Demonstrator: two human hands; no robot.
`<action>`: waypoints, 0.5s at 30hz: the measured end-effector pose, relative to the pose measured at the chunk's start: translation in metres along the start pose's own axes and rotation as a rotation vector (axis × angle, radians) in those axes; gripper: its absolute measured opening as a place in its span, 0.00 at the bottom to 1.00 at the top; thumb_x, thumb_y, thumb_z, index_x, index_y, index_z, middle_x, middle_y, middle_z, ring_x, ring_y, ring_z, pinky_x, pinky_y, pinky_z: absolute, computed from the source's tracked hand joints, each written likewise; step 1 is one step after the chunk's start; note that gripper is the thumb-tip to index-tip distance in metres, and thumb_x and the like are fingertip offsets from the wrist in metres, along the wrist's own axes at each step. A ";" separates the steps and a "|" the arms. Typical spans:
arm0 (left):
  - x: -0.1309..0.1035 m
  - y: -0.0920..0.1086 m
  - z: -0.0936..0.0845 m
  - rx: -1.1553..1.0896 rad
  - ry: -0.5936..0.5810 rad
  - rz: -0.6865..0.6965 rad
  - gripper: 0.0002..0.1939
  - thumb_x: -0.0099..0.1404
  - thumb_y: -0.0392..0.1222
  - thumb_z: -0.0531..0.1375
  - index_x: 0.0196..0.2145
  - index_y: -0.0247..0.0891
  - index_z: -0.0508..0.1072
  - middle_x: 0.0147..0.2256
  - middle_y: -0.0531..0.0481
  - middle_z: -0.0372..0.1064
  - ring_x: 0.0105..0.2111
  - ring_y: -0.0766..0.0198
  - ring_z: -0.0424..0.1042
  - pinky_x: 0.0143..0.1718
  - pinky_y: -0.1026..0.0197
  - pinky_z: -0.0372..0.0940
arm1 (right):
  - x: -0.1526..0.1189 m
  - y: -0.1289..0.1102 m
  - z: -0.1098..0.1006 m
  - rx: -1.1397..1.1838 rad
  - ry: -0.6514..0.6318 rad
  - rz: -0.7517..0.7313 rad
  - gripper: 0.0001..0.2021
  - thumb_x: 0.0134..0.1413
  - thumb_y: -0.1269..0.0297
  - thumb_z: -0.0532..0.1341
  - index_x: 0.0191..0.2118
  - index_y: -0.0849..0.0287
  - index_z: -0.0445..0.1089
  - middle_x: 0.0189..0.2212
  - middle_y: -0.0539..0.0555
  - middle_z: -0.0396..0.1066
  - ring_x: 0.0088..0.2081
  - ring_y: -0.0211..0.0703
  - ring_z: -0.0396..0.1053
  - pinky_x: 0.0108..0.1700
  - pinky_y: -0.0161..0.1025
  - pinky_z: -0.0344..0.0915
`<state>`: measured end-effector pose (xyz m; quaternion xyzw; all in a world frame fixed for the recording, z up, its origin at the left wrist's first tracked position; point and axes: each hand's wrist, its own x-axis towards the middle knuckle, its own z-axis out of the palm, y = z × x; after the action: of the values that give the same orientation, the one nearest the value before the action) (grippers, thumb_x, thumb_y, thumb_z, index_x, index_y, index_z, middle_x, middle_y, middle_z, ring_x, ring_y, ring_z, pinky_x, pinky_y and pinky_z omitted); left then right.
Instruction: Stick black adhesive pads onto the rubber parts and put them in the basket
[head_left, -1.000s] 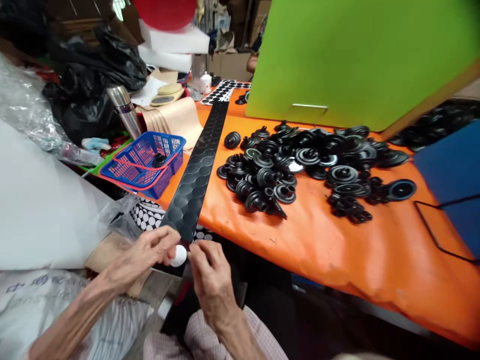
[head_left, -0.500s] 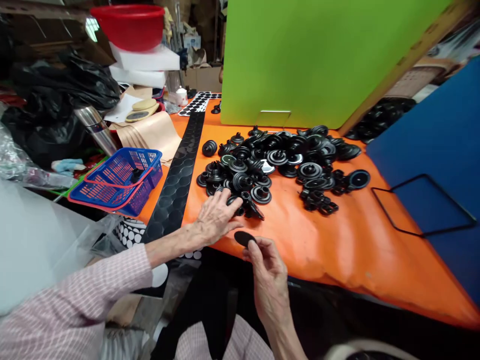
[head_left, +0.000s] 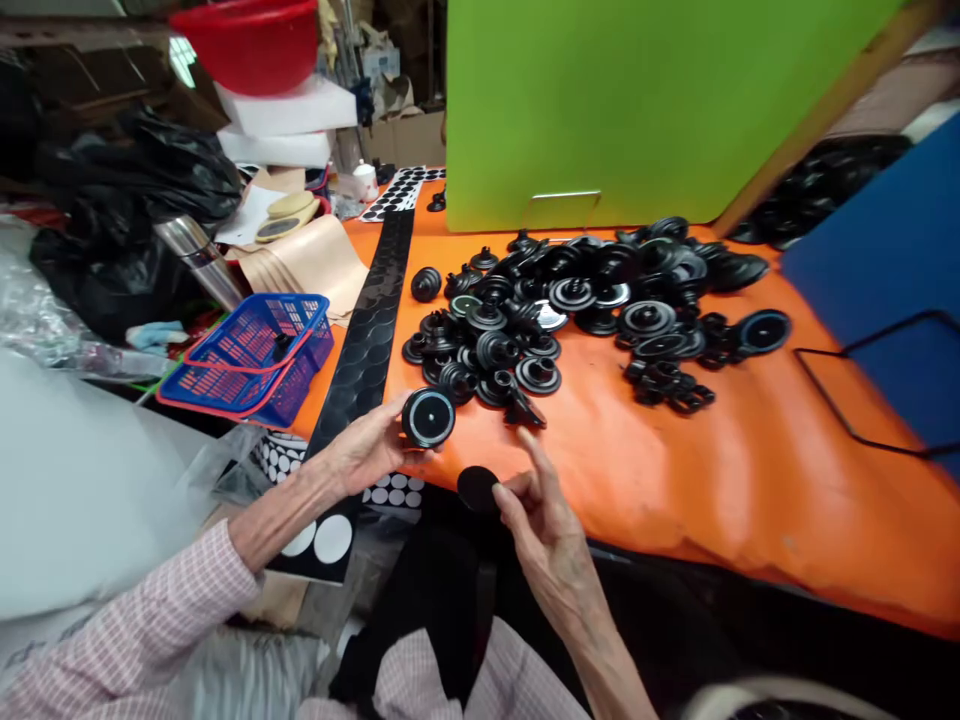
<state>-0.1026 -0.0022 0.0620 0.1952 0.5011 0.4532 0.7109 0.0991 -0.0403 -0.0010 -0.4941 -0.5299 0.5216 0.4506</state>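
- Left hand (head_left: 367, 450): fingers closed around the rim of a round black plastic part with a pale ring on its flat face (head_left: 429, 418). The face is turned toward the camera, with a small bright spot at its centre. The part is held near the table's front edge, just below the pile.
- Right hand (head_left: 551, 535): a thin, flat, matt black disc (head_left: 478, 488) pinched at its right edge, thumb on the near side. Index finger extended toward the lowest parts of the pile; contact cannot be confirmed.
- Hands apart from each other; disc held lower and to the right of the ringed part, not touching it.
- Pile of black, round, stepped plastic parts (head_left: 499, 350): spread loosely on the orange sheet-covered table (head_left: 637, 480), beyond both hands. Parts lie at mixed angles.
- Long black strip marked with rows of circles (head_left: 364, 345): runs along the left of the pile and passes under the left forearm. Two white circles show at its near end.
- Blue plastic basket with a pink rim (head_left: 296, 395): left of the strip, one small black item inside.
- Brushed metal flask (head_left: 202, 265): tilted, behind the basket.
- Upright bright green panel (head_left: 637, 110): behind the pile.
- Blue panel (head_left: 892, 260): at right, black wire loop (head_left: 855, 440) attached or resting against it; which cannot be determined.
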 end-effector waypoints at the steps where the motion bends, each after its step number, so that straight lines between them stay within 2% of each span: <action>1: -0.007 -0.003 -0.003 -0.051 0.003 -0.011 0.13 0.62 0.46 0.60 0.40 0.34 0.72 0.36 0.45 0.72 0.31 0.61 0.73 0.31 0.60 0.68 | 0.000 -0.004 0.004 0.032 -0.011 -0.001 0.18 0.55 0.55 0.60 0.51 0.52 0.63 0.26 0.45 0.62 0.27 0.37 0.61 0.33 0.36 0.61; 4: -0.024 -0.013 -0.011 -0.088 0.015 0.030 0.10 0.62 0.43 0.61 0.38 0.32 0.73 0.37 0.43 0.72 0.34 0.60 0.73 0.33 0.60 0.69 | -0.002 -0.017 0.014 0.112 -0.082 0.074 0.11 0.54 0.53 0.61 0.36 0.55 0.66 0.26 0.47 0.63 0.27 0.36 0.61 0.32 0.35 0.60; 6: -0.034 -0.020 -0.015 -0.029 0.038 0.085 0.09 0.61 0.39 0.62 0.39 0.32 0.73 0.38 0.44 0.72 0.34 0.62 0.73 0.34 0.61 0.69 | -0.003 -0.024 0.020 0.152 -0.141 0.138 0.13 0.55 0.52 0.61 0.30 0.56 0.66 0.25 0.47 0.62 0.27 0.36 0.60 0.32 0.34 0.60; 8: -0.042 -0.026 -0.019 0.036 0.046 0.135 0.11 0.60 0.38 0.63 0.41 0.33 0.73 0.39 0.45 0.71 0.35 0.63 0.72 0.34 0.61 0.70 | -0.003 -0.026 0.027 0.204 -0.153 0.165 0.12 0.55 0.52 0.61 0.31 0.56 0.66 0.25 0.47 0.61 0.29 0.36 0.60 0.35 0.34 0.60; 10: -0.048 -0.030 -0.022 0.068 0.034 0.158 0.14 0.58 0.36 0.63 0.44 0.36 0.72 0.41 0.46 0.71 0.37 0.62 0.72 0.37 0.59 0.71 | -0.002 -0.024 0.035 0.248 -0.128 0.154 0.11 0.54 0.53 0.62 0.31 0.56 0.67 0.30 0.48 0.62 0.34 0.36 0.62 0.39 0.34 0.60; 13: -0.054 -0.035 -0.026 0.061 -0.012 0.150 0.19 0.56 0.33 0.64 0.47 0.38 0.72 0.45 0.46 0.69 0.43 0.59 0.71 0.43 0.53 0.72 | -0.001 -0.023 0.048 0.286 -0.067 0.125 0.10 0.52 0.55 0.64 0.30 0.56 0.68 0.38 0.50 0.63 0.45 0.40 0.63 0.48 0.36 0.60; 15: -0.056 -0.037 -0.028 0.046 -0.025 0.146 0.21 0.55 0.32 0.64 0.47 0.39 0.72 0.47 0.46 0.69 0.45 0.56 0.72 0.45 0.50 0.71 | -0.002 -0.023 0.056 0.274 -0.027 0.116 0.10 0.52 0.55 0.63 0.29 0.56 0.69 0.41 0.51 0.63 0.48 0.42 0.63 0.50 0.37 0.61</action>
<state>-0.1160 -0.0730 0.0536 0.2533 0.4869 0.4896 0.6775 0.0427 -0.0476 0.0193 -0.4507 -0.4303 0.6210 0.4755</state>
